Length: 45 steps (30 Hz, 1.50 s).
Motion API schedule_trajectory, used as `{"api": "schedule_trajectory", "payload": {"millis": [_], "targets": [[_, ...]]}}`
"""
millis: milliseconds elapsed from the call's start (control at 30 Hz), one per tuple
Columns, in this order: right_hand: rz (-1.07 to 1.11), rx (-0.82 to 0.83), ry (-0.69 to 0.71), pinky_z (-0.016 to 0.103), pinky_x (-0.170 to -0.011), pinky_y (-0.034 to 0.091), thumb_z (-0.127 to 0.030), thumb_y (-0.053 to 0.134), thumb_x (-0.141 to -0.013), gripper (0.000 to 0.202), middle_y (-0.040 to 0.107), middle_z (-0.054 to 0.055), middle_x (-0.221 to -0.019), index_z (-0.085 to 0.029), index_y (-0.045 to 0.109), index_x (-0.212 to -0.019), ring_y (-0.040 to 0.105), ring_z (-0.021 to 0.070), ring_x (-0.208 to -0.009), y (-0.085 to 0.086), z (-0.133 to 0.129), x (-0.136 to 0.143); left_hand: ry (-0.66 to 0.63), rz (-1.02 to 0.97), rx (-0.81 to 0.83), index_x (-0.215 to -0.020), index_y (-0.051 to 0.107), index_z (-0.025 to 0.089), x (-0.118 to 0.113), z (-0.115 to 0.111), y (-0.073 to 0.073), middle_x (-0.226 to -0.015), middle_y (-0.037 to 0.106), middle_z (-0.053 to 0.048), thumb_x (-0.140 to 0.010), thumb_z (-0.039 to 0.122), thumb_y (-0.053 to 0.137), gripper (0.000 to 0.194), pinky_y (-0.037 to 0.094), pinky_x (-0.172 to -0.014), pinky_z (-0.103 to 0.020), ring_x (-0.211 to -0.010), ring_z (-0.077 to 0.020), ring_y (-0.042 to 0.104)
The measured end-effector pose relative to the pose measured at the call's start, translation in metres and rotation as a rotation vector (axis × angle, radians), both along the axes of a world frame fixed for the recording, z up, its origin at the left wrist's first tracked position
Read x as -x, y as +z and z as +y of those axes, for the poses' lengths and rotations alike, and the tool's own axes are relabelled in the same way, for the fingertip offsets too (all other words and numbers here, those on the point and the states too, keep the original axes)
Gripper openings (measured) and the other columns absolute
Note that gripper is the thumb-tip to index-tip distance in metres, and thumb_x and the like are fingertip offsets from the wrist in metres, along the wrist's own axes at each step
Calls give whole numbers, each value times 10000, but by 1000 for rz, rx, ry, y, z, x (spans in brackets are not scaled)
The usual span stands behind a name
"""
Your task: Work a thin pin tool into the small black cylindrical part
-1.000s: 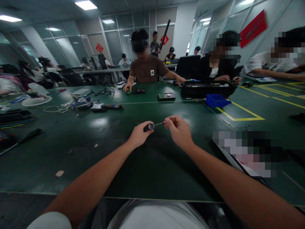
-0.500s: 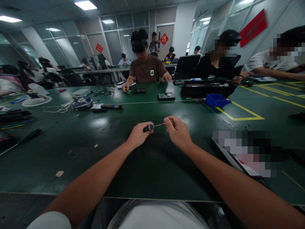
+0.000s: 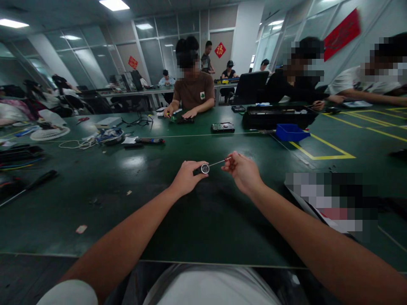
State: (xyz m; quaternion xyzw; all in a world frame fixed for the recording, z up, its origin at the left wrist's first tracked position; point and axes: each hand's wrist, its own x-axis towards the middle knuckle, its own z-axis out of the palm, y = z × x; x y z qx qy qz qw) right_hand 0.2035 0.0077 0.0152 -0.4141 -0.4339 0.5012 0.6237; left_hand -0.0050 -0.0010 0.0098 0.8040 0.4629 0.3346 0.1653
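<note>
My left hand (image 3: 188, 178) pinches a small dark cylindrical part with a silver-rimmed round end (image 3: 205, 169) between thumb and fingers. That end faces me, and its dark inner details are too small to name. My right hand (image 3: 244, 170) grips a thin screwdriver (image 3: 217, 163) by its reddish handle, mostly hidden in the fingers. Its metal shaft slants down to the left, and the tip meets the right side of the rim. Whether the tip sits in a screw cannot be told. Both hands are above the green table (image 3: 203, 228).
A blue bin (image 3: 291, 132), a long black housing (image 3: 276, 117) and a circuit-board device (image 3: 223, 127) lie farther back. Pen-like tools (image 3: 149, 141) and cables are left, a long screwdriver (image 3: 40, 183) far left. A co-worker (image 3: 193, 91) sits opposite.
My right hand has shifted slightly right and its fingers have opened out around the handle; the screwdriver shaft slants more steeply. The co-worker opposite has lowered a hand onto the dark part there.
</note>
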Motion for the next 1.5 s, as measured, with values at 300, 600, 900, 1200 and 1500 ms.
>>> {"api": "schedule_trajectory", "payload": {"millis": [300,600,900,1200,1500], "targets": [[-292,-212,-135,332,-650,520,-470,534,-912,247,644,19,-768,-227,574,-897,613,162,-661,8,-12,4,3,8,3,-1202,672,278,-2,-1,2,-1189,708,-40,-842,289,721,363,346,-1049,-458,-1121,-259,597],[-561,-353,-184,339,-666,502,-406,459,-969,197,681,20,-773,-244,561,-922,645,183,-699,19,-27,5,-10,42,-29,-1236,662,282,-1,0,2,-1178,711,-44,-856,310,707,383,349,-1026,-448,-1095,-248,601],[-782,-431,-255,353,-663,436,-340,428,-981,156,674,27,-769,-250,533,-907,621,203,-696,25,-31,1,28,107,2,-1242,665,316,-1,-2,2,-1210,696,-51,-858,275,693,387,250,-1114,-535,-1165,-268,569],[-757,-441,-209,333,-648,435,-365,422,-991,176,649,12,-748,-253,547,-939,609,190,-677,22,-31,2,15,96,22,-1252,664,316,0,0,-1,-1203,695,-58,-858,295,692,396,258,-1113,-550,-1156,-276,566],[-793,-437,-141,333,-659,451,-382,426,-991,192,668,26,-770,-245,553,-946,643,199,-707,19,-29,2,15,117,27,-1248,666,310,2,1,-2,-1203,693,-59,-852,272,699,399,222,-1131,-585,-1169,-275,560]]}}
